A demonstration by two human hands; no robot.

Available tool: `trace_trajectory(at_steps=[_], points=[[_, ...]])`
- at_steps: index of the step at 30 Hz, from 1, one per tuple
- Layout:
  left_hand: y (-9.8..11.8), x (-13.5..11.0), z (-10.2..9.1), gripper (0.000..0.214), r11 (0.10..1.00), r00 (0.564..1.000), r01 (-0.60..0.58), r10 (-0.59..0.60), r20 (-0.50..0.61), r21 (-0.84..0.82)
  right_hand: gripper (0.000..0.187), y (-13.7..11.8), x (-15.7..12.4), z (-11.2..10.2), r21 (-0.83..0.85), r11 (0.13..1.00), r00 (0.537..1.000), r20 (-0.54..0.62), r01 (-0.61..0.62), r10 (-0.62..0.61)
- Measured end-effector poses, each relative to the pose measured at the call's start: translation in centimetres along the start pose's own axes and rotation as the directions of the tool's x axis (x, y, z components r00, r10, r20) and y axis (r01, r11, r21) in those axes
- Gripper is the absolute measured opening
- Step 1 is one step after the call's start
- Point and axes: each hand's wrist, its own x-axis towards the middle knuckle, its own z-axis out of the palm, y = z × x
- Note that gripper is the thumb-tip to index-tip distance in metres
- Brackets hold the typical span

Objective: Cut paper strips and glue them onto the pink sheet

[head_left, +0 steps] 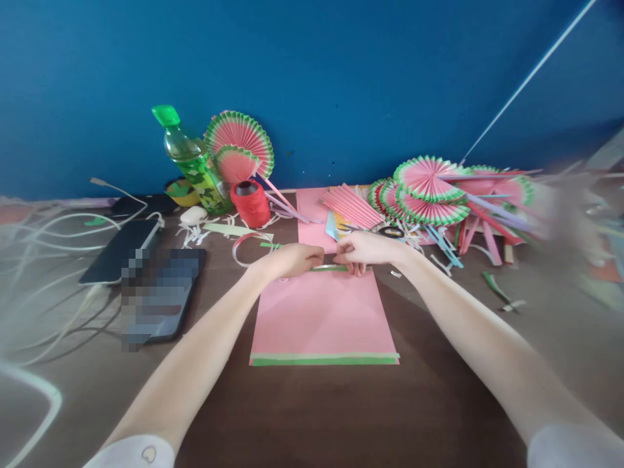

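A pink sheet of paper (319, 312) lies flat on the dark table in front of me. Green and pale bands run along its near edge, and a narrow green-and-white strip (324, 266) lies along its far edge. My left hand (292, 260) is closed at the left part of that strip, its fingertips pinched together. My right hand (363, 252) bends over the strip's right part, thumb and fingers closed on it. Whether the strip is tape or paper I cannot tell. Just beyond the hands sit scissors (391, 231) and a pink pleated paper (351, 205).
To the left are a phone (173, 296), a power bank (121, 252) and white cables. A green bottle (197, 169), a red spool (251, 205) and a tape roll (234, 250) stand or lie behind. Watermelon-coloured paper fans (429, 182) pile up at back right, before a blue wall.
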Motion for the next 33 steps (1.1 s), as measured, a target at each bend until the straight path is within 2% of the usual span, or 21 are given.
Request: trace_trajectory(at_steps=[8, 16, 24, 33], points=[[0.35, 0.00, -0.07, 0.021, 0.999, 0.999, 0.032, -0.032, 0.001, 0.018, 0.015, 0.30, 0.26, 0.09, -0.024, 1.000, 1.000, -0.019, 0.014, -0.014], [0.37, 0.07, -0.12, 0.021, 1.000, 1.000, 0.015, -0.015, -0.005, 0.024, 0.016, -0.04, 0.08, 0.08, -0.037, 0.999, 1.000, -0.018, 0.002, -0.003], [0.52, 0.05, -0.26, 0.020, 0.999, 0.999, 0.032, -0.032, -0.001, 0.017, 0.021, -0.34, 0.10, 0.06, -0.044, 0.999, 1.000, -0.027, -0.014, 0.012], [0.06, 0.65, -0.38, 0.019, 0.994, 0.997, -0.062, 0.065, -0.029, 0.092, 0.018, -0.14, 0.16, 0.08, -0.030, 1.000, 1.000, -0.014, -0.005, 0.004]])
